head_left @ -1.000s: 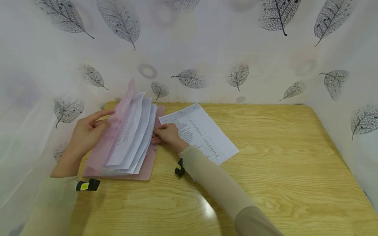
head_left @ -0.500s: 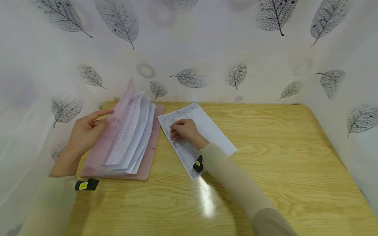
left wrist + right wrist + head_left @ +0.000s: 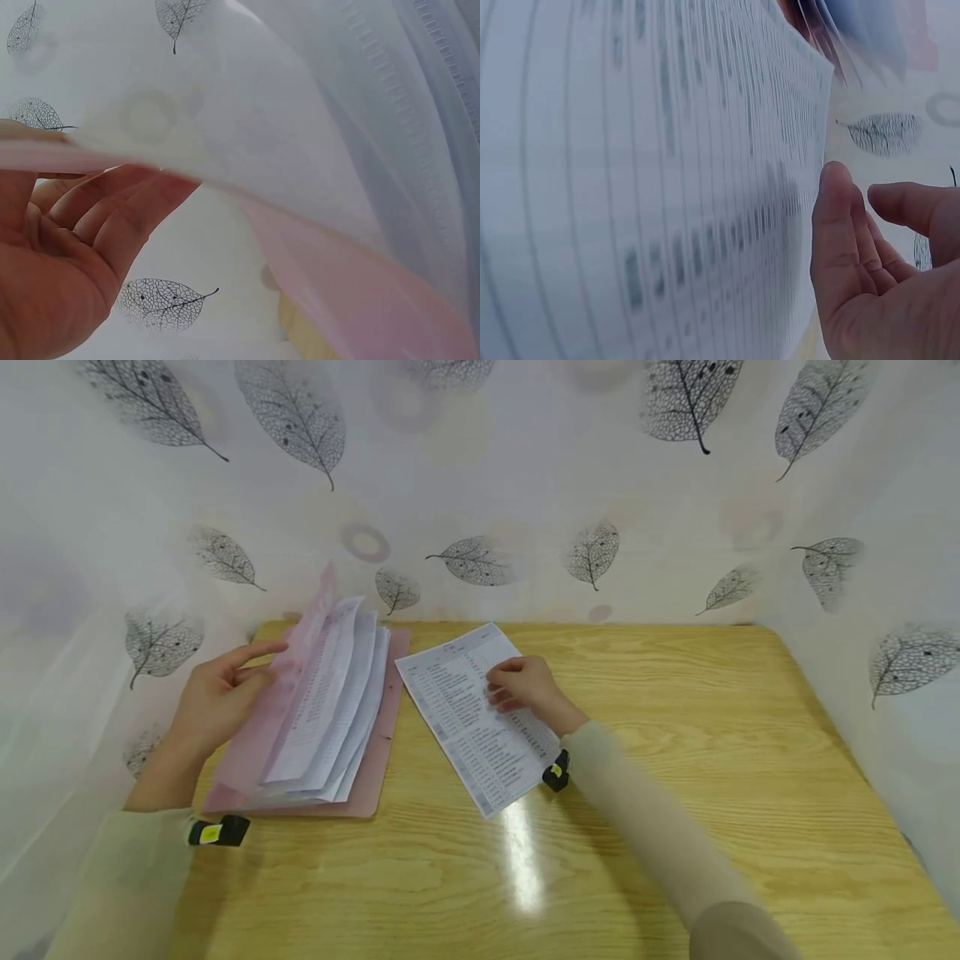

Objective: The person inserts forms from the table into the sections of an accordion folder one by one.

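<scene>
A pink folder (image 3: 383, 718) lies on the left of the table, its translucent cover (image 3: 270, 727) raised at a slant. Several white printed sheets (image 3: 341, 693) fan upright inside it. My left hand (image 3: 225, 693) is at the cover's outer side, fingertips against it; in the left wrist view its fingers (image 3: 127, 202) are loosely bent below the cover's edge. A loose printed sheet (image 3: 457, 727) lies at an angle right of the folder. Over its right part is my right hand (image 3: 532, 689); in the right wrist view thumb and fingers (image 3: 836, 240) are apart, with nothing between them.
The wood-grain table (image 3: 675, 827) stretches to the right and front. A pale curtain (image 3: 525, 460) with leaf prints surrounds its back and sides. A black strap device is worn on each wrist, one (image 3: 219, 831) at the left sleeve.
My right hand has left the folder's inner edge and moved right across the loose sheet, uncovering its left part. The left hand and the raised cover have stayed in place.
</scene>
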Tool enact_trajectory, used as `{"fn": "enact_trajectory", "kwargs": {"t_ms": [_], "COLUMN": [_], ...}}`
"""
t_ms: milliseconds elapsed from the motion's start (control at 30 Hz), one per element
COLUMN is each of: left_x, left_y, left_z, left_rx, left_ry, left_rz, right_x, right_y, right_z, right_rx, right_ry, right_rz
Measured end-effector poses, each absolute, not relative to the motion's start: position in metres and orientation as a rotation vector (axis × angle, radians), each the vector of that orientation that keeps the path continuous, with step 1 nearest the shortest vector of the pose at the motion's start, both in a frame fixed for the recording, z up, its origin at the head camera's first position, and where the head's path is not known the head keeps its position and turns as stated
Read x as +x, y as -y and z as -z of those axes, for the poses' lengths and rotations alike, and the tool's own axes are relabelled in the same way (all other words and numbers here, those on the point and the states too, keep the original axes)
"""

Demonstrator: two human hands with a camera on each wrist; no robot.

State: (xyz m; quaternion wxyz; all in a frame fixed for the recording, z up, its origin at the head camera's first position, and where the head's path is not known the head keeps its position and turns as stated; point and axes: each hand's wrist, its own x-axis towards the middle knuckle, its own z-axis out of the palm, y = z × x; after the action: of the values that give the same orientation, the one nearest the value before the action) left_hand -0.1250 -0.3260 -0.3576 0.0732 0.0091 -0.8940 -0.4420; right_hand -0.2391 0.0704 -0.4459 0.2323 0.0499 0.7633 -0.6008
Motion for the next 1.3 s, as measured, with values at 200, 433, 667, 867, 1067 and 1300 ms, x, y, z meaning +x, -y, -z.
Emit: {"fn": "enact_trajectory", "kwargs": {"t_ms": [200, 433, 667, 867, 1067, 1300], "left_x": [-0.124, -0.123, -0.122, -0.123, -0.124, -0.125], "left_y": [0.327, 0.330, 0.332, 0.332, 0.332, 0.331], "left_z": [0.359, 0.359, 0.360, 0.361, 0.362, 0.362], "left_rx": [0.011, 0.017, 0.064, 0.058, 0.059, 0.043], "left_ry": [2.680, 2.679, 2.699, 2.688, 2.683, 2.668], "left_rz": [1.345, 1.345, 1.294, 1.309, 1.320, 1.333], "right_x": [-0.247, -0.253, -0.257, -0.261, -0.262, -0.263], "right_y": [-0.104, -0.135, -0.149, -0.151, -0.149, -0.146], "right_z": [0.449, 0.453, 0.454, 0.461, 0.465, 0.464], "right_rx": [0.184, 0.271, 0.293, 0.274, 0.247, 0.204], "right_ry": [-2.147, -2.135, -2.114, -2.107, -2.194, -2.381], "right_rz": [1.636, 1.640, 1.609, 1.589, 1.519, 1.372]}}
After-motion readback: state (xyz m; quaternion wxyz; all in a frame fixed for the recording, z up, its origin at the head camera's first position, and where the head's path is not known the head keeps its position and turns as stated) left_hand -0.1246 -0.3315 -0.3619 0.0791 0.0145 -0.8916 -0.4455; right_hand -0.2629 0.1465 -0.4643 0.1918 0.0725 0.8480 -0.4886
